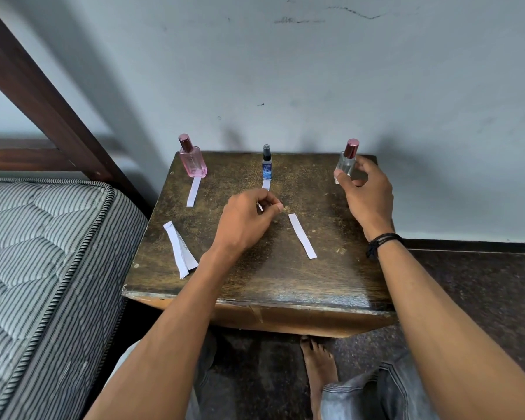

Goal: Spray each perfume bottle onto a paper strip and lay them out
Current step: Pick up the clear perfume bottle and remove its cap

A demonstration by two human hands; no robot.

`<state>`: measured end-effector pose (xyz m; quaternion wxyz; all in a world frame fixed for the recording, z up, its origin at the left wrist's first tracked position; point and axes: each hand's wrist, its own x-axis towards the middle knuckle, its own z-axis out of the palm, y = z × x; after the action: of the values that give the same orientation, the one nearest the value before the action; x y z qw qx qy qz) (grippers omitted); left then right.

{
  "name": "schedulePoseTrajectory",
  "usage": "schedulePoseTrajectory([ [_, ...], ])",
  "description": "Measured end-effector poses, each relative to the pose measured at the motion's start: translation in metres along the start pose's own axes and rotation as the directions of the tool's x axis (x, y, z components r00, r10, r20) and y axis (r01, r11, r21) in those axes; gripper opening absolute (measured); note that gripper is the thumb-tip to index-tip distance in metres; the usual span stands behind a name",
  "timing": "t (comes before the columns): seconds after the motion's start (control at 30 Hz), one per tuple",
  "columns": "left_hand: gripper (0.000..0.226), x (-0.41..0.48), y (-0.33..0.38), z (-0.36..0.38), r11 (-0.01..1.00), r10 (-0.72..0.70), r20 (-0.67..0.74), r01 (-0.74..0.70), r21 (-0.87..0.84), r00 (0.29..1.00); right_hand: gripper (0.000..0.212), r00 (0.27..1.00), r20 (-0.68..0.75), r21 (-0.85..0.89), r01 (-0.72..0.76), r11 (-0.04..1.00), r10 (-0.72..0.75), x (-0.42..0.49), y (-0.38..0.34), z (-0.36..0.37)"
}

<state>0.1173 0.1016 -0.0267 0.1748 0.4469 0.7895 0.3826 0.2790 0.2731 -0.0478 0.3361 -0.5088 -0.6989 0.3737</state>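
Observation:
Three perfume bottles stand along the back of the dark wooden table point(255, 283). The pink bottle point(192, 161) is at the left with a paper strip point(193, 191) lying in front of it. In the middle stands the small blue bottle point(266, 165), with a strip point(265, 184) running from its base toward me. My left hand point(249, 219) has curled fingers that pinch the near end of this strip. My right hand point(367, 192) holds the clear bottle with a maroon cap point(347, 160), upright at the back right. A loose strip point(302, 236) lies between my hands.
Two overlapping strips point(181, 250) lie near the table's left edge. A striped mattress point(43, 253) and a dark bed frame point(28, 86) border the table's left side. The wall is directly behind the bottles. My bare foot point(319, 359) is under the table's front edge.

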Motion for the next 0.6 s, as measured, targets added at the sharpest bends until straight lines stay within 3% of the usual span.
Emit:
schedulePoseTrajectory([
  [0.3, 0.007, -0.001, 0.002, 0.002, 1.0, 0.011, 0.006, -0.011, 0.002, 1.0, 0.045, 0.998, -0.022, 0.039, 0.052, 0.998, -0.051, 0.0, 0.0, 0.003],
  [0.6, 0.005, -0.005, 0.015, 0.005, 0.985, 0.066, -0.21, -0.097, -0.141, 0.975, 0.027, 0.974, 0.032, 0.091, 0.22, 0.971, -0.224, -0.021, -0.012, 0.008],
])
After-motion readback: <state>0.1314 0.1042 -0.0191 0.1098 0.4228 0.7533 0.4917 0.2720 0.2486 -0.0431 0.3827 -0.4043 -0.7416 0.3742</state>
